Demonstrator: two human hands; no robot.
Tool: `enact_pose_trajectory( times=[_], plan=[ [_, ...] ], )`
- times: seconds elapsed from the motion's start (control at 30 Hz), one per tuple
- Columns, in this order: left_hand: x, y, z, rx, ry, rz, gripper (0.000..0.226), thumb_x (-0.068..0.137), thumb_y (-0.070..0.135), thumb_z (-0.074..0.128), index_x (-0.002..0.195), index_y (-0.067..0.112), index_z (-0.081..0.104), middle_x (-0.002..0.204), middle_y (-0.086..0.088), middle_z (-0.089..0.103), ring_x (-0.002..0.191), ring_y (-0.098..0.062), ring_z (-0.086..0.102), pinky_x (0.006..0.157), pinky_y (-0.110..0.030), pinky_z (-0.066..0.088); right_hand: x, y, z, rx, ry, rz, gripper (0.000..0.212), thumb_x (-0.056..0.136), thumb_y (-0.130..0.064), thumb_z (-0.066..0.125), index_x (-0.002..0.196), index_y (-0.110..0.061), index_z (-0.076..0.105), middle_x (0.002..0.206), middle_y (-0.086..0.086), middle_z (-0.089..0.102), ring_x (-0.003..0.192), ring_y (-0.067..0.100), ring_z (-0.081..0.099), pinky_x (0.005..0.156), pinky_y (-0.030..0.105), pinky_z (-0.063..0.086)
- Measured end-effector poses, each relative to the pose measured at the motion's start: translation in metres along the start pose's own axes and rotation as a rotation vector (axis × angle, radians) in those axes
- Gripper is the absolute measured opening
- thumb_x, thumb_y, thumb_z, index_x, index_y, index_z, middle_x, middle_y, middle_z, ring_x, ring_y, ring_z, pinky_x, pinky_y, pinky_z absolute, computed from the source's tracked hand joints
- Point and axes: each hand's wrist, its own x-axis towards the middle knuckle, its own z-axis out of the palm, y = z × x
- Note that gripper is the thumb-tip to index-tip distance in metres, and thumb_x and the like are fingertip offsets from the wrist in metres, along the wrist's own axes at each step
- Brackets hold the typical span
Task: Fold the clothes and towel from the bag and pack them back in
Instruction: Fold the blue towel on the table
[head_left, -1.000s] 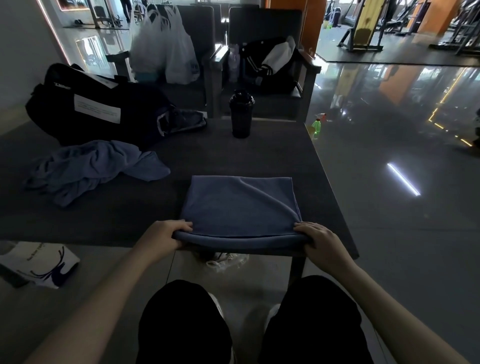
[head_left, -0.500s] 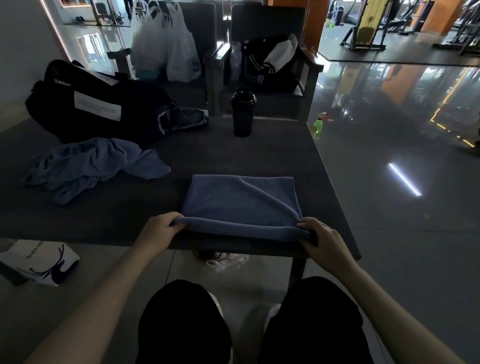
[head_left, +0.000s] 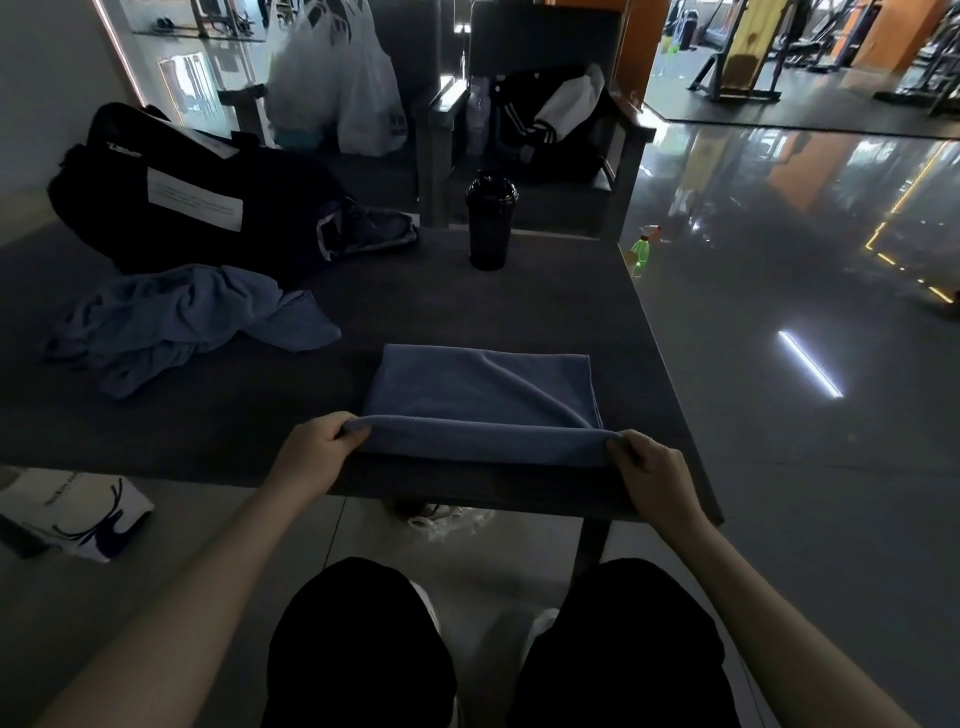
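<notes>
Left hand (head_left: 317, 447) and right hand (head_left: 649, 467) each pinch a near corner of the towel (head_left: 483, 405) at the table's (head_left: 467, 312) near edge; uneven lifting would probably skew the fold.

Both bare forearms reach forward side by side, the left hand (head_left: 317, 447) and right hand (head_left: 652, 470) level and well apart, palms down, fingers curled in what looks like a pinch grip, thumbs apparently tucked underneath.

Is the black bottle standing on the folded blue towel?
No, the black bottle stands upright on the bare table near its far edge, well apart from the folded blue towel.
</notes>
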Motion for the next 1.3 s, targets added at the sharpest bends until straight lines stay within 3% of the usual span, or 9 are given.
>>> enact_pose_trajectory(
  times=[0.13, 0.27, 0.43, 0.57, 0.7, 0.8, 0.97, 1.2, 1.3],
  plan=[
    [0.005, 0.005, -0.001, -0.065, 0.050, -0.009, 0.021, 0.097, 0.027, 0.051, 0.090, 0.014, 0.065, 0.085, -0.006, 0.066, 0.084, -0.020, 0.060, 0.072, -0.036, 0.045, 0.010, -0.013, 0.000, -0.055, 0.026, 0.015, 0.024, 0.096, -0.025, 0.050, 0.082, -0.010, 0.062, 0.070, 0.003, 0.062, 0.064, 0.023, 0.057, 0.056, 0.034, 0.041],
    [0.018, 0.018, -0.001, -0.104, 0.175, 0.015, 0.020, 0.098, 0.028, 0.048, 0.086, 0.018, 0.061, 0.083, -0.002, 0.063, 0.076, -0.009, 0.055, 0.065, -0.027, 0.042, 0.025, -0.027, 0.001, -0.035, 0.056, 0.003, 0.024, 0.099, -0.023, 0.045, 0.084, -0.011, 0.059, 0.063, -0.001, 0.058, 0.053, 0.010, 0.051, 0.048, 0.022, 0.032],
    [0.048, 0.026, 0.004, -0.107, 0.280, 0.001, 0.027, 0.098, 0.028, 0.047, 0.089, 0.007, 0.060, 0.081, -0.004, 0.060, 0.081, -0.020, 0.057, 0.061, -0.027, 0.039, 0.053, -0.035, 0.011, 0.043, 0.092, 0.064, 0.023, 0.100, -0.022, 0.044, 0.083, -0.012, 0.057, 0.063, -0.003, 0.057, 0.056, 0.008, 0.054, 0.049, 0.025, 0.034],
    [0.072, 0.036, 0.007, -0.193, 0.312, -0.049, 0.029, 0.100, 0.031, 0.042, 0.107, 0.008, 0.059, 0.097, -0.001, 0.057, 0.092, -0.017, 0.052, 0.072, -0.029, 0.037, 0.080, -0.035, 0.018, 0.050, 0.088, 0.117, 0.027, 0.098, -0.023, 0.045, 0.086, -0.005, 0.060, 0.071, 0.006, 0.063, 0.066, 0.022, 0.059, 0.060, 0.035, 0.044],
    [0.084, 0.035, 0.013, -0.375, 0.178, -0.038, 0.037, 0.096, 0.030, 0.053, 0.128, 0.013, 0.048, 0.115, 0.005, 0.050, 0.111, -0.013, 0.048, 0.083, -0.023, 0.037, 0.096, -0.029, 0.025, 0.054, 0.064, 0.198, 0.026, 0.097, -0.022, 0.045, 0.084, -0.007, 0.061, 0.077, 0.006, 0.064, 0.075, 0.024, 0.059, 0.065, 0.033, 0.043],
    [0.089, 0.031, 0.020, -0.247, 0.164, -0.018, 0.051, 0.094, 0.021, 0.057, 0.140, 0.014, 0.036, 0.122, 0.003, 0.046, 0.109, -0.010, 0.044, 0.087, -0.026, 0.037, 0.099, -0.026, 0.027, 0.057, 0.060, 0.233, 0.026, 0.098, -0.020, 0.042, 0.083, -0.006, 0.058, 0.077, 0.005, 0.061, 0.075, 0.024, 0.058, 0.063, 0.030, 0.037],
    [0.102, 0.032, 0.023, -0.067, 0.228, -0.030, 0.044, 0.098, 0.022, 0.048, 0.140, 0.022, 0.035, 0.125, -0.008, 0.053, 0.103, -0.018, 0.052, 0.079, -0.031, 0.041, 0.101, -0.026, 0.029, -0.045, 0.061, 0.275, 0.024, 0.099, -0.023, 0.038, 0.084, -0.011, 0.053, 0.082, 0.007, 0.058, 0.074, 0.024, 0.049, 0.064, 0.031, 0.034],
    [0.107, 0.041, 0.028, 0.397, 0.257, -0.051, 0.032, 0.100, 0.027, 0.041, 0.131, 0.019, 0.042, 0.119, -0.008, 0.056, 0.096, -0.025, 0.058, 0.067, -0.035, 0.043, 0.108, -0.032, 0.027, -0.274, -0.014, 0.326, 0.030, 0.098, -0.032, 0.039, 0.103, -0.011, 0.060, 0.102, 0.013, 0.064, 0.094, 0.035, 0.059, 0.068, 0.033, 0.038],
    [0.100, 0.046, 0.035, 0.493, 0.374, 0.135, 0.035, 0.098, 0.026, 0.046, 0.130, 0.012, 0.048, 0.126, -0.010, 0.053, 0.101, -0.026, 0.059, 0.074, -0.035, 0.045, 0.103, -0.043, 0.027, -0.427, 0.121, 0.204, 0.029, 0.096, -0.028, 0.047, 0.113, -0.007, 0.055, 0.112, 0.016, 0.059, 0.102, 0.035, 0.056, 0.074, 0.038, 0.041]
  ],
)
